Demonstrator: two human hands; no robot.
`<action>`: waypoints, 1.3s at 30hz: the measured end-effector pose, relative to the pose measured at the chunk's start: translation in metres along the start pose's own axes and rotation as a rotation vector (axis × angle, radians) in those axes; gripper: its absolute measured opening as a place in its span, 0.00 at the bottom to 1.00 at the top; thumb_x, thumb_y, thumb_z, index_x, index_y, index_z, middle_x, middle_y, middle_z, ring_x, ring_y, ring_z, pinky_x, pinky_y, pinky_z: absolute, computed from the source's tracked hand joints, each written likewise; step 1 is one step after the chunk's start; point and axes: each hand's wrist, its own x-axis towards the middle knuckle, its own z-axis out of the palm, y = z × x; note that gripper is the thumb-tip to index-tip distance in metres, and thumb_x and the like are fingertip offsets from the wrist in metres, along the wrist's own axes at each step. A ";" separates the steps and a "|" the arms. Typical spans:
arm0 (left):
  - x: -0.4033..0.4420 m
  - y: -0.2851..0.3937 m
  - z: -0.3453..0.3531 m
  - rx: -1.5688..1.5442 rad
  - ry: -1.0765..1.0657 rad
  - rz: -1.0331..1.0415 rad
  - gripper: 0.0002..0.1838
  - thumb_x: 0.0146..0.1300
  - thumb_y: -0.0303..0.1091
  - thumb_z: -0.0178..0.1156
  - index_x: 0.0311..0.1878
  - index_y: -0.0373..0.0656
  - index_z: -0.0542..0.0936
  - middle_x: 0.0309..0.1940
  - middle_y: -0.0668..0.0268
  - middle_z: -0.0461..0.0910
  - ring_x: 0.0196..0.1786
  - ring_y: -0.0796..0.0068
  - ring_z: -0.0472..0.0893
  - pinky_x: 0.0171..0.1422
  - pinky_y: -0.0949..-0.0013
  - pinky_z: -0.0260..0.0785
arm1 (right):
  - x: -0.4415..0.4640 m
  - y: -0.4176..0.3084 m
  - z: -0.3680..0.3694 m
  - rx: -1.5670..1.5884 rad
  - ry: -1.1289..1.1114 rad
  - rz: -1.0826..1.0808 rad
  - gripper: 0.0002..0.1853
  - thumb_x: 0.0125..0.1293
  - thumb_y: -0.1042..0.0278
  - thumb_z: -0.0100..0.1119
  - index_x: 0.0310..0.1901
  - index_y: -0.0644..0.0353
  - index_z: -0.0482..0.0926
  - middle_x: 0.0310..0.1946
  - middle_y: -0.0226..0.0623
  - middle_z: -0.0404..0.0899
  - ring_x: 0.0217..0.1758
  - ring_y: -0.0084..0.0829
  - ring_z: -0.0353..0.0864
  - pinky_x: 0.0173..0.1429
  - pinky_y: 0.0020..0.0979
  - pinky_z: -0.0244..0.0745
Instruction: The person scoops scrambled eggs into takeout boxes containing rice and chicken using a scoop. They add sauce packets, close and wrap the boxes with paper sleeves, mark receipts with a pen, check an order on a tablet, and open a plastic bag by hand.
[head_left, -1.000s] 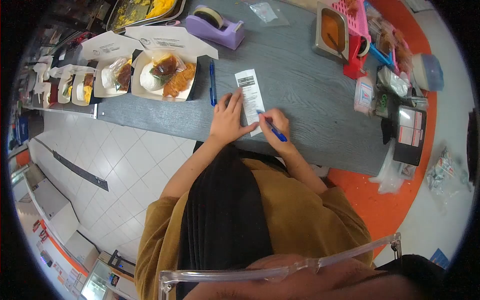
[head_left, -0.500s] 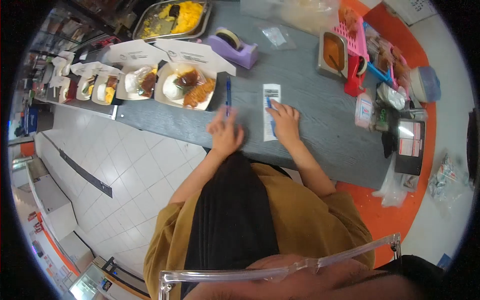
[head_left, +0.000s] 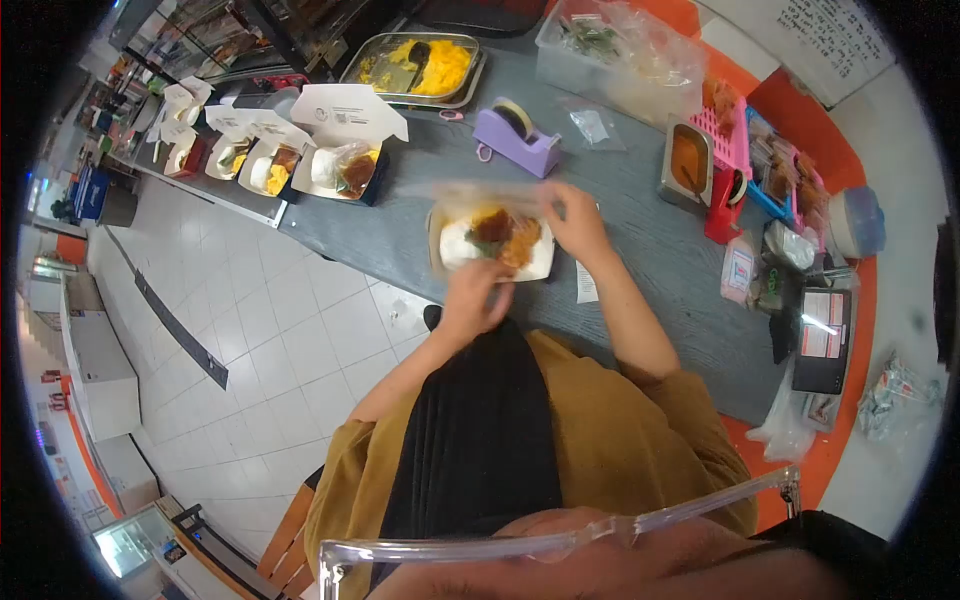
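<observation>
An open food box (head_left: 538, 262) with rice, fried chicken and a sauced piece is in front of me on the grey table. My left hand (head_left: 476, 300) is at the box's near edge, fingers curled against it. At the far right corner, my right hand (head_left: 580, 225) grips the raised lid (head_left: 480, 194), which is blurred by motion. The lower end of the printed slip (head_left: 586, 285) shows just right of the box; its upper part is hidden. Neither pen can be made out.
More open food boxes (head_left: 345, 170) line the table's left side. Beyond stand a purple tape dispenser (head_left: 518, 145), a tray of yellow food (head_left: 445, 70) and a clear bin (head_left: 610, 60). At the right are a metal sauce pan (head_left: 687, 165), red dispenser (head_left: 725, 208) and a tablet (head_left: 824, 340).
The nearest food box has moved right, from the row to in front of me, partly over the slip. My left hand has come to its near edge; my right hand has left the slip for the lid.
</observation>
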 end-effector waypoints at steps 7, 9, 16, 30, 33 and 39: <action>-0.010 -0.066 -0.030 -0.295 0.302 -0.971 0.14 0.59 0.40 0.54 0.38 0.37 0.73 0.33 0.61 0.73 0.35 0.70 0.71 0.39 0.70 0.64 | -0.033 0.003 0.000 0.125 -0.032 -0.100 0.09 0.52 0.79 0.51 0.36 0.64 0.77 0.35 0.41 0.77 0.40 0.42 0.75 0.44 0.35 0.69; -0.012 -0.072 -0.033 -0.709 0.137 -1.194 0.15 0.61 0.42 0.52 0.39 0.38 0.73 0.33 0.62 0.72 0.36 0.73 0.70 0.37 0.70 0.64 | -0.032 -0.001 0.001 0.124 -0.020 -0.092 0.09 0.52 0.79 0.51 0.36 0.64 0.77 0.35 0.42 0.77 0.40 0.42 0.75 0.44 0.35 0.69; -0.003 -0.084 -0.034 -0.655 0.048 -1.324 0.24 0.55 0.55 0.54 0.40 0.42 0.75 0.35 0.66 0.74 0.36 0.76 0.71 0.38 0.69 0.64 | -0.025 -0.001 -0.004 0.074 -0.010 -0.032 0.08 0.55 0.77 0.52 0.37 0.64 0.78 0.33 0.41 0.77 0.34 0.37 0.76 0.38 0.28 0.70; 0.008 -0.066 -0.039 -0.661 0.070 -1.223 0.16 0.53 0.48 0.60 0.32 0.43 0.78 0.24 0.71 0.74 0.28 0.80 0.71 0.33 0.73 0.64 | -0.019 -0.003 -0.009 0.069 0.009 -0.020 0.08 0.55 0.74 0.53 0.36 0.66 0.78 0.33 0.44 0.78 0.35 0.39 0.77 0.38 0.31 0.70; 0.001 -0.083 -0.032 -0.541 -0.056 -1.217 0.15 0.53 0.44 0.60 0.32 0.41 0.78 0.20 0.71 0.74 0.22 0.80 0.70 0.26 0.78 0.61 | -0.015 -0.006 -0.014 0.093 -0.022 0.037 0.09 0.55 0.73 0.52 0.36 0.66 0.77 0.34 0.45 0.77 0.40 0.44 0.75 0.44 0.36 0.70; -0.022 -0.084 -0.025 -0.471 0.097 -1.066 0.13 0.53 0.40 0.60 0.32 0.37 0.79 0.22 0.67 0.77 0.21 0.80 0.73 0.23 0.77 0.62 | -0.017 -0.002 -0.012 0.106 -0.018 0.057 0.10 0.53 0.72 0.54 0.37 0.66 0.77 0.34 0.46 0.77 0.39 0.43 0.76 0.46 0.36 0.69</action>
